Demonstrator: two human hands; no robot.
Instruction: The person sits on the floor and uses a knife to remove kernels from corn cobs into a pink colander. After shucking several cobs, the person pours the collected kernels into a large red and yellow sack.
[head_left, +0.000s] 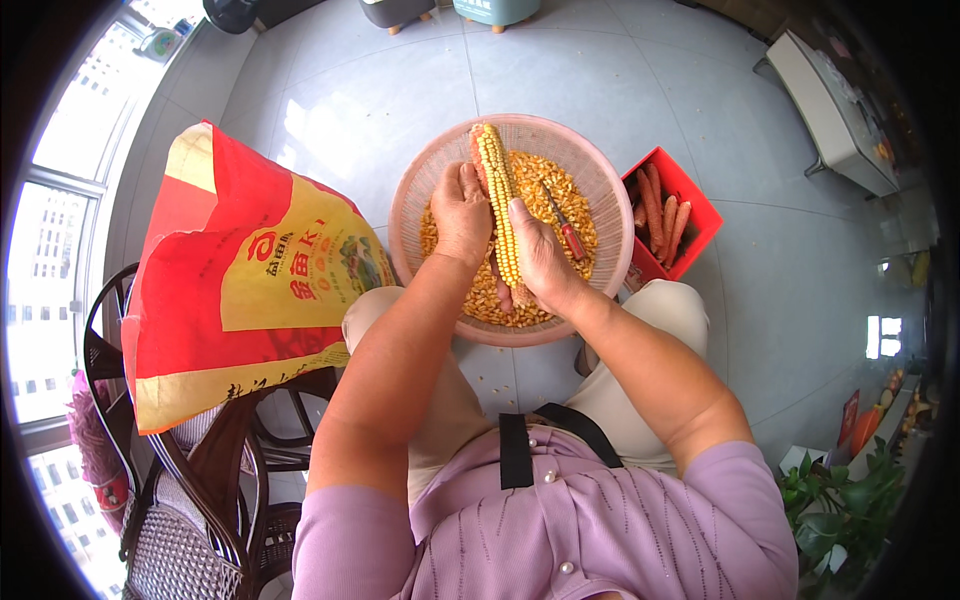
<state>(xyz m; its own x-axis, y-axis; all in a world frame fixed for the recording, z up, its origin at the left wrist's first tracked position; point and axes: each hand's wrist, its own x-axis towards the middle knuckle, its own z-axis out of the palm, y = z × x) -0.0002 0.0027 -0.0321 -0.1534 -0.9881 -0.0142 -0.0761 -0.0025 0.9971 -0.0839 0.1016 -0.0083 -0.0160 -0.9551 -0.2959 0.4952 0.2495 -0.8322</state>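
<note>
An ear of dried yellow corn (501, 195) is held lengthwise above a pink plastic basket (616, 289). A pinkish strip along its upper left side is bare of kernels. My left hand (461, 210) grips the ear from the left, its thumb upright against the bare strip. From the right, my right hand (546, 259) clasps the lower part, thumb pressed on the kernel rows; some fingertips show beneath the ear. Loose corn kernels (536, 166) cover the basket's bottom. On them, right of the ear, lies a screwdriver (571, 238) with a red and black handle.
A red box (701, 229) with several stripped cobs (654, 206) stands right of the basket. At left, a large red and yellow sack (187, 300) with printing leans by a woven chair (187, 540). Stray kernels dot the tiled floor (375, 90). A potted plant (840, 495) is at lower right.
</note>
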